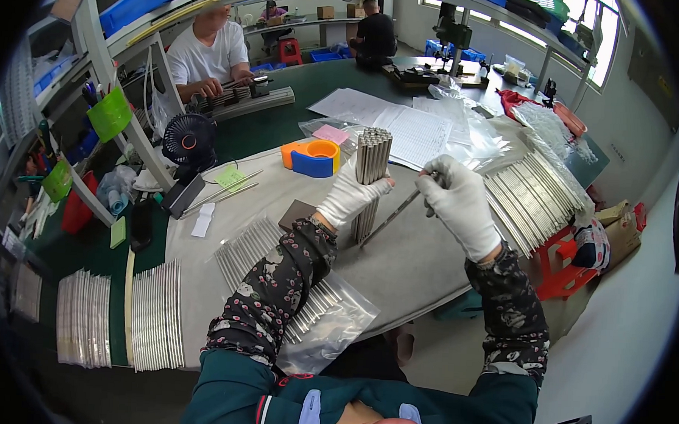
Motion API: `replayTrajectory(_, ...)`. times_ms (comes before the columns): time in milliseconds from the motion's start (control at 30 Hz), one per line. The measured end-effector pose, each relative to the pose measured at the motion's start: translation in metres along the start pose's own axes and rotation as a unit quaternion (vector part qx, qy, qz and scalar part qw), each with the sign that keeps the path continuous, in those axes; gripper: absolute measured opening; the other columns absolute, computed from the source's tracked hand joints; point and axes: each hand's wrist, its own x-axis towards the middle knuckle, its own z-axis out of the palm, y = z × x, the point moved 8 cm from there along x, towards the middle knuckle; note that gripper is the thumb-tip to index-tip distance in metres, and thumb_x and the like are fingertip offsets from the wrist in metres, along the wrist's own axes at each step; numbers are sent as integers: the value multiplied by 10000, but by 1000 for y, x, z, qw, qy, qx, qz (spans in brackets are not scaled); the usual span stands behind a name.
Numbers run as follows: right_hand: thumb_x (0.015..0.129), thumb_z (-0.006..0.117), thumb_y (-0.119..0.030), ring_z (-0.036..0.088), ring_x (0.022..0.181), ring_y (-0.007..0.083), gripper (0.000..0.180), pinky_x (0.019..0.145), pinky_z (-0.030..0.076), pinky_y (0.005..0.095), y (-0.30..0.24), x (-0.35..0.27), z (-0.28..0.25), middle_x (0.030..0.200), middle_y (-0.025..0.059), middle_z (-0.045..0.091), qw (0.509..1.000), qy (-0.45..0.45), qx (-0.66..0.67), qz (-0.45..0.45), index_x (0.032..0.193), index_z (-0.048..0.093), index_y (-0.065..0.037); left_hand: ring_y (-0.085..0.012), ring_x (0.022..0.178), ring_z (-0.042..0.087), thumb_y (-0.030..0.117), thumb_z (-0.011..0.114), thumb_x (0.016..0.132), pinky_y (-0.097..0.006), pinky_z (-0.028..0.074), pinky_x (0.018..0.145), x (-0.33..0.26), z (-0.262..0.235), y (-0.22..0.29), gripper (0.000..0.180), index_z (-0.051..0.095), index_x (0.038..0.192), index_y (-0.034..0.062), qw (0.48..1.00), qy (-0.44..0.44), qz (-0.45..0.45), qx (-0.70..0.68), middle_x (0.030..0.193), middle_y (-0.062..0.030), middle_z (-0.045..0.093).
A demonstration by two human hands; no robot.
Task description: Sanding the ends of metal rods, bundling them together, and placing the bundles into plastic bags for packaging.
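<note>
I have a bundle of metal rods (pixel 374 149) standing nearly upright in the centre of the frame, its cluster of round ends facing up. My left hand (pixel 352 193), in a white glove, is wrapped around its middle, the fingers closed about the rods and the thumb side toward me. My right hand (pixel 457 202), also white-gloved, is right of centre with its fingers curled in, pinching the upper end of a single rod (pixel 391 217). That rod slants down to the left, its lower end near the foot of the bundle; I cannot tell whether it touches the desk (pixel 420 268).

Under my left forearm, at the lower centre, a row of rods (pixel 239 254) lies beside a clear plastic bag (pixel 354 319). Just above and left of my left hand sits an orange-and-blue tape dispenser (pixel 311 159), near a pink note (pixel 331 133). Printed sheets (pixel 411 135) spread across the upper centre. Right of my right hand a wide spread of rods (pixel 533 201) covers the desk edge, with a red stool (pixel 568 271) below it. At the lower left are two more stacks of rods (pixel 157 314). A black fan (pixel 190 139) stands at the upper left, and beyond it a co-worker in a white shirt (pixel 210 55) is seated.
</note>
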Motion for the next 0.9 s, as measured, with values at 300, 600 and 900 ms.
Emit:
replayTrajectory(300,759,673,-71,542,586,68,293,545,455,218,9,33,45,688,31,579,990,-59,121,-42,1017,557,6,-92,977,509,60,739,686,-273,444,838,-5,8,-4,622,439,1231,70,993,-82,-24,-75,1041,10,529)
replayTrajectory(600,592,766,-156,583,762,152,553,730,489,285,-2,16,78,870,99,605,977,-48,170,-122,1060,515,-2,-205,999,536,65,698,662,-302,446,861,-16,28,13,537,468,1148,58,950,-79,192,234,1075,-77,534)
replayTrajectory(900,615,736,-155,570,674,130,407,669,489,279,-13,-13,68,759,59,596,979,-47,160,-115,933,523,-17,-232,987,545,96,706,657,-327,442,874,-53,40,35,530,470,1130,54,931,-73,157,321,1052,-79,549)
